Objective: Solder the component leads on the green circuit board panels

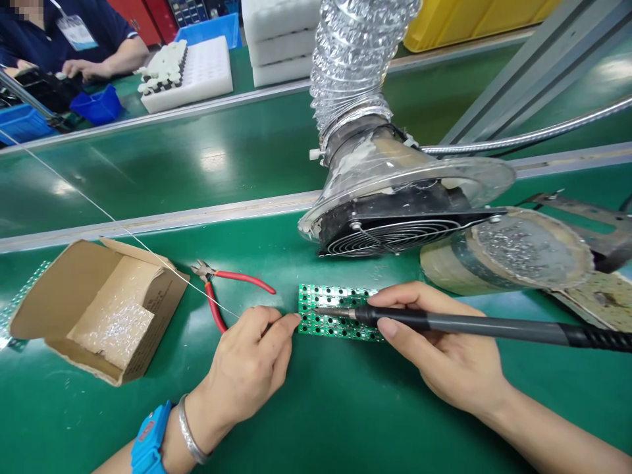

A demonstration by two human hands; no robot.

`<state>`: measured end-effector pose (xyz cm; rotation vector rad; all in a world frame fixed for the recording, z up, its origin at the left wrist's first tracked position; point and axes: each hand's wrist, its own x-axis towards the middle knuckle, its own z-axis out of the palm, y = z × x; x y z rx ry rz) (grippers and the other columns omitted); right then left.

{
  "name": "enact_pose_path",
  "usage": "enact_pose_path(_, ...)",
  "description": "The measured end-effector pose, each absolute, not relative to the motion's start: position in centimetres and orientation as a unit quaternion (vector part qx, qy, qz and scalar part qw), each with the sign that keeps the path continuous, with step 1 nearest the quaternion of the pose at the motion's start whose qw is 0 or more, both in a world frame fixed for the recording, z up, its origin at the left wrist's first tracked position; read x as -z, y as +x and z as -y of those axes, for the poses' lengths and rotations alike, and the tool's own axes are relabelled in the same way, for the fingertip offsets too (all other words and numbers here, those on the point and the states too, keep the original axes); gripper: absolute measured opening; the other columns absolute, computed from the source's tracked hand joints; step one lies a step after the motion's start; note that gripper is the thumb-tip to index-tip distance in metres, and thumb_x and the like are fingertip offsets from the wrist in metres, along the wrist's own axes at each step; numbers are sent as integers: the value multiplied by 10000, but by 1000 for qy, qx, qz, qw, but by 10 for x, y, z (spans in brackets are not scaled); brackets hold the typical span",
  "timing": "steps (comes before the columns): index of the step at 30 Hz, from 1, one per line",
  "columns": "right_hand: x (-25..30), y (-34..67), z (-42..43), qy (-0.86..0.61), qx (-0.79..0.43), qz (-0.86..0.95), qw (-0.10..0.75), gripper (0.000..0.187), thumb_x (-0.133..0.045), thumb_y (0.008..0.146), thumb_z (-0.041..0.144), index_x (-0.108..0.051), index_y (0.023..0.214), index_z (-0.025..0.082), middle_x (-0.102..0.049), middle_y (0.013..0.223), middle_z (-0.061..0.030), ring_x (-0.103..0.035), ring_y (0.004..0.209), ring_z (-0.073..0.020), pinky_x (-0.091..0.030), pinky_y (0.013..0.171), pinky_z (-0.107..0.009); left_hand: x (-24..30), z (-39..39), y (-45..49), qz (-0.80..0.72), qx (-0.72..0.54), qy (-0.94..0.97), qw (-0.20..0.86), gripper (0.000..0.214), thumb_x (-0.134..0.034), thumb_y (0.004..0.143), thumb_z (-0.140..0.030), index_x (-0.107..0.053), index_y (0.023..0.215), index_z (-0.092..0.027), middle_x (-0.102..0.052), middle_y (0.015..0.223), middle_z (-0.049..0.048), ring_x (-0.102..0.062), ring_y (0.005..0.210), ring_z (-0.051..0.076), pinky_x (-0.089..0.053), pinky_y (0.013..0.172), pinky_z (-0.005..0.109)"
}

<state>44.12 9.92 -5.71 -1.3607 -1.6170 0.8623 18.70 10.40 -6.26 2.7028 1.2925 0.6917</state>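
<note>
My right hand (444, 349) grips a soldering iron (444, 322), its metal tip pointing left over a green circuit board (340, 316) with rows of black round parts. The tip is at the board's left part; whether it touches cannot be made out. My left hand (257, 359) is pinched at the board's left edge, closed on a thin solder wire (133, 234) that runs up to the far left. A blue strap and a silver bangle are on the left wrist. Red-handled cutting pliers (212, 289) lie open just beyond that hand.
An open cardboard box (108, 309) with small clear bits stands at left. Above the board hangs a fume extractor fan (395, 230) on a foil duct (363, 59). A tin (508, 253) of solder scraps sits at right. A co-worker (74, 52) sits across the bench.
</note>
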Motion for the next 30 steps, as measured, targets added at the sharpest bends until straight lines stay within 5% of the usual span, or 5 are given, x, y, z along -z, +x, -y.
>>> enact_pose_path(30, 54, 437, -103, -530, -335, 664, 408, 103, -604, 861, 175, -629, 943, 233, -659, 668, 16, -563, 515, -121, -451, 459, -217, 63, -105, 188, -409, -230, 882, 47, 246, -538, 887, -76, -612, 1114, -135, -617, 932, 67, -605, 807, 141, -554, 712, 249)
